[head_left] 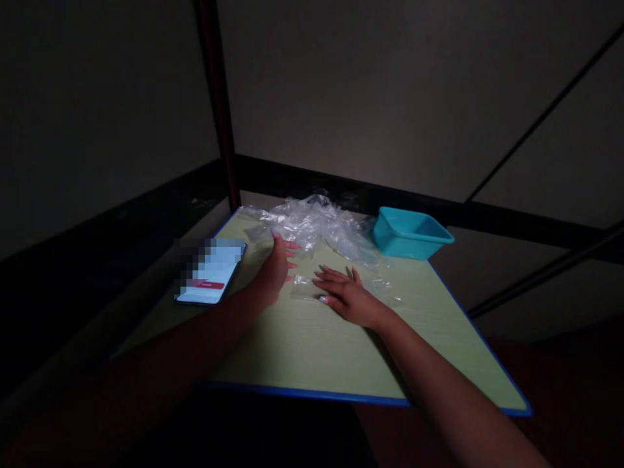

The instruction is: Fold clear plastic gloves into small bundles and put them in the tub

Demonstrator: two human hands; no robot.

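Observation:
Under my right hand [348,297] lies a flat clear plastic bag [305,288], stretched left to right on the table. The right fingers are extended and rest on the bag. My left hand [279,266] is raised on its edge just left of the bag, thumb up and fingers apart, holding nothing. Behind both hands a loose heap of crumpled clear plastic bags [316,221] covers the far part of the table. Single bags in the heap cannot be told apart.
The pale green table [312,351] has a blue edge. A turquoise plastic basket [409,234] stands at the far right corner. A lit phone [207,276] lies at the left side. Dark wall panels [390,97] rise behind the table.

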